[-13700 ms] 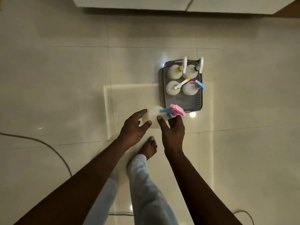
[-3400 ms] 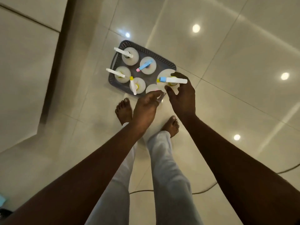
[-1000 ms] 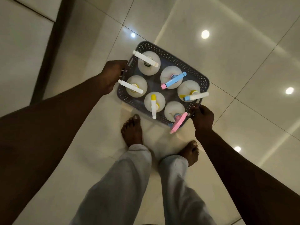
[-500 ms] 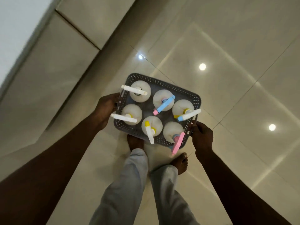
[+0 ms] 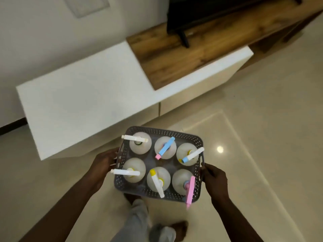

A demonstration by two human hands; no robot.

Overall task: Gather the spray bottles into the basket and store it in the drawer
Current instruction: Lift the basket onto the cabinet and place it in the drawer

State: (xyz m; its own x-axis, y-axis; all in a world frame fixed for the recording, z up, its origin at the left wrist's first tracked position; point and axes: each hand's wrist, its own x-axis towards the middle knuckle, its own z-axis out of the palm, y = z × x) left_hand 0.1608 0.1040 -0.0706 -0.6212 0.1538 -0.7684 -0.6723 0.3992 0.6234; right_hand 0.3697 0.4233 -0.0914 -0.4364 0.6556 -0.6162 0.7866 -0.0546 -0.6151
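Glossy cream floor tiles [image 5: 262, 110] fill the scene, with a low white cabinet [image 5: 83, 105] at far left that carries a brown wood-grain top [image 5: 174, 56] toward the right, where the foot of a black screen [image 5: 185, 39] stands. Nearer, the left hand [image 5: 103, 163] is clenched on the left rim of a grey perforated plastic basket [image 5: 176, 134], which is held up off the floor in front of the cabinet. Inside it stand six round white spray bottles in two rows of three. In the far row, from the left: one with a white trigger head [image 5: 134, 138], one with a blue and pink head [image 5: 165, 147], one with a white head tipped blue [image 5: 192, 155]. In the near row: a white head [image 5: 125, 172], a white head with a yellow tip [image 5: 157, 182], and a pink head [image 5: 190, 190] that juts past the near rim (all upright, as far as can be seen from above). The right hand [image 5: 215, 177] grips the basket's right rim. Below the basket, grey trouser legs [image 5: 139, 222] and a bare foot [image 5: 180, 226] show, blurred.
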